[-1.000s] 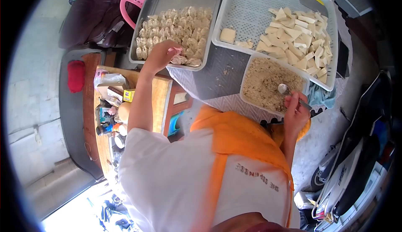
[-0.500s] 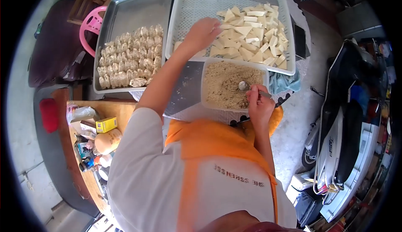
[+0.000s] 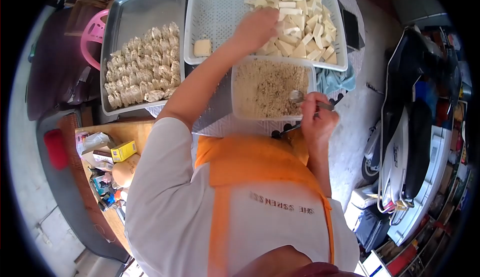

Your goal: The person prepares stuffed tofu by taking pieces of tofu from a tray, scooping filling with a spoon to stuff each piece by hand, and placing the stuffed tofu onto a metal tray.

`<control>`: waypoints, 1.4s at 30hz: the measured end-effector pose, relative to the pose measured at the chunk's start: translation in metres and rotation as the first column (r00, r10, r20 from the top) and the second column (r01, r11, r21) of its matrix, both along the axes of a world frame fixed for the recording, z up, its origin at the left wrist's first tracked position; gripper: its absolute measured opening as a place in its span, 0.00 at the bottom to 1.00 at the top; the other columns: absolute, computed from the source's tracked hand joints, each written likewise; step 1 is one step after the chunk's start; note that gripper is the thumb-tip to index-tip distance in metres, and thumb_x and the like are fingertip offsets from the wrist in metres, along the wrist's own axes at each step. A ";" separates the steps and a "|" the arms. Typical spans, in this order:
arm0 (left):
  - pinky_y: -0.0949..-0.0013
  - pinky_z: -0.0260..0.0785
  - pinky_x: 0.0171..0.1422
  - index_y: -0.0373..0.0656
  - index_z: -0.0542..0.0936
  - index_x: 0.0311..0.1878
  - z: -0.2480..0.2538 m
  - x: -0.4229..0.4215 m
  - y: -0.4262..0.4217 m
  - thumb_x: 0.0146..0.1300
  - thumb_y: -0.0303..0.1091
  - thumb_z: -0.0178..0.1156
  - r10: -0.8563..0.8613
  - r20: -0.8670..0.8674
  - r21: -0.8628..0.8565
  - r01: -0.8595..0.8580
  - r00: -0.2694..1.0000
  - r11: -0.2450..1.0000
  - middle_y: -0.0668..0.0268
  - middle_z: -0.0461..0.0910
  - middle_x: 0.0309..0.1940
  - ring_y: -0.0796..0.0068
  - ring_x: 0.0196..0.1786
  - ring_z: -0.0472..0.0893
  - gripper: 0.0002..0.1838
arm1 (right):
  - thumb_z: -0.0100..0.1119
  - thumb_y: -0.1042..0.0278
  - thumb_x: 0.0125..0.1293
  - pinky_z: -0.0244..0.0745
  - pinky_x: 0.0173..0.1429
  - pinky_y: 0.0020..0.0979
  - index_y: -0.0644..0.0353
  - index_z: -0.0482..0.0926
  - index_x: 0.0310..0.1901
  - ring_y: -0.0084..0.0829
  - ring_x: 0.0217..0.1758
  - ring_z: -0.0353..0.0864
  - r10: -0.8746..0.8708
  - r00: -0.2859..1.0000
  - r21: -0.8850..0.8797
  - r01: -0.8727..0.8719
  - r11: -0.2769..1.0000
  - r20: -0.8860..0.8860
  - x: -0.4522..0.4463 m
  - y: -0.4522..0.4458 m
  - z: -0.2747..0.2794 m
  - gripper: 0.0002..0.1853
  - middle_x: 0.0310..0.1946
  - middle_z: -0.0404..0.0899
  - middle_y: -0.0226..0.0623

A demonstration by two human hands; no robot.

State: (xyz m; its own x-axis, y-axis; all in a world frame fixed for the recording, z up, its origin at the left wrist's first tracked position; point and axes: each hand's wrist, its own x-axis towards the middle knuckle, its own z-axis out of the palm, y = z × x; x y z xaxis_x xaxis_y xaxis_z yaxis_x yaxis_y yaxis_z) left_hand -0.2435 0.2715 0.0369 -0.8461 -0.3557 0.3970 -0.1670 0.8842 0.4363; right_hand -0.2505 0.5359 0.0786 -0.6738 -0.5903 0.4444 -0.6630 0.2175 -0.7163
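My right hand [image 3: 319,116] is closed around the handle of a metal spoon [image 3: 296,96]. The spoon's bowl rests at the right side of a crumbly brown filling [image 3: 267,84], inside a clear plastic tub [image 3: 239,108]. My left hand [image 3: 257,27] reaches over the tub to the left edge of a heap of pale tofu wedges [image 3: 307,24]. Its fingers point down among the wedges with the tips hidden, so a grip cannot be made out. The wedges lie in a white perforated tray [image 3: 220,7]. One separate tofu piece [image 3: 202,48] sits in that tray's lower left corner.
Rows of small wrapped bundles [image 3: 142,67] fill the lower part of a metal tray [image 3: 145,7] at left. A pink plastic chair back [image 3: 90,37] stands beside it. A light blue cloth [image 3: 335,79] lies right of the tub. A motorbike [image 3: 405,142] is parked at right.
My left hand has moved right, onto the tofu heap, uncovering the single piece in the tray's corner. The spoon stays in my right hand at the filling. The view has shifted slightly.
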 end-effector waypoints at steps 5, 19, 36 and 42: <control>0.67 0.70 0.40 0.40 0.74 0.42 0.009 0.031 0.008 0.55 0.30 0.64 0.142 -0.165 0.456 -0.052 0.976 0.888 0.64 0.78 0.29 0.67 0.32 0.77 0.13 | 0.56 0.71 0.60 0.71 0.27 0.39 0.67 0.76 0.22 0.48 0.21 0.76 0.088 0.989 0.479 -0.022 0.877 -0.116 -0.016 -0.005 0.007 0.12 0.20 0.77 0.49; 0.63 0.71 0.59 0.39 0.65 0.62 0.042 0.104 0.065 0.66 0.23 0.46 0.030 -0.308 0.943 0.310 0.951 -0.123 0.59 0.69 0.58 0.62 0.58 0.75 0.21 | 0.53 0.80 0.61 0.73 0.31 0.32 0.63 0.77 0.34 0.44 0.26 0.78 0.111 0.993 0.194 -0.104 0.976 -0.027 -0.008 -0.022 -0.015 0.03 0.27 0.78 0.42; 0.83 0.63 0.45 0.47 0.65 0.65 0.029 0.103 0.102 0.66 0.22 0.43 -0.095 -0.200 0.951 0.217 0.975 0.221 0.70 0.76 0.51 0.87 0.46 0.72 0.23 | 0.57 0.86 0.53 0.74 0.30 0.33 0.67 0.76 0.37 0.43 0.27 0.78 0.328 0.935 -0.092 -0.341 0.935 -0.133 0.021 -0.010 0.008 0.09 0.30 0.79 0.44; 0.77 0.66 0.52 0.44 0.71 0.60 0.020 0.100 0.108 0.64 0.19 0.43 -0.138 -0.211 0.869 0.250 0.968 0.426 0.69 0.76 0.47 0.80 0.48 0.73 0.22 | 0.59 0.85 0.51 0.74 0.33 0.36 0.66 0.75 0.41 0.44 0.30 0.78 0.328 0.919 -0.041 -0.345 0.938 -0.218 0.025 -0.015 0.004 0.13 0.32 0.78 0.45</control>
State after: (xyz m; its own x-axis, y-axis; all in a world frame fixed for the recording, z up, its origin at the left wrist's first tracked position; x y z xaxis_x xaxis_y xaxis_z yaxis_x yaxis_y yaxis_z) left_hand -0.1434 0.3791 0.0570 -0.9196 -0.3900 0.0471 0.0468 0.0101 0.9989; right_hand -0.2259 0.5213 0.0824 -0.3308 -0.7249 0.6042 -0.8211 -0.0944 -0.5629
